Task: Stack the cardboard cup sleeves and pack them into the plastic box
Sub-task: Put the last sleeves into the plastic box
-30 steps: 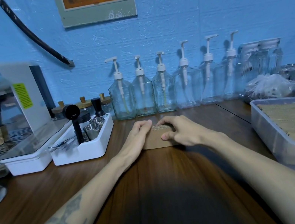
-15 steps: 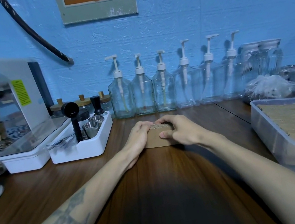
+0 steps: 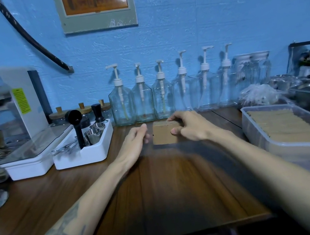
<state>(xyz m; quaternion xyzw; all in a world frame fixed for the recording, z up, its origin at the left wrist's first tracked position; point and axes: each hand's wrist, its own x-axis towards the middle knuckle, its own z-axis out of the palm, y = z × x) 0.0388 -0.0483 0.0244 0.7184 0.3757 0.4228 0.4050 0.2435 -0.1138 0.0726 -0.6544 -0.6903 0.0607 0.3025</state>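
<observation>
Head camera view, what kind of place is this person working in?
Probably a coffee bar or café prep counter: an espresso machine at left, pump syrup bottles along the wall, and a plastic box of cardboard cup sleeves.

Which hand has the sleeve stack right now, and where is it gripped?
The right hand holds the stack of cardboard sleeves at its right end, thumb on the front face, fingers over the top. The left hand is beside it, holding nothing.

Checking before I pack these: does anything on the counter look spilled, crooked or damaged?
Nothing stands out. The sleeve stack sits squared under the right hand; the sleeves in the plastic box lie in even rows.
</observation>
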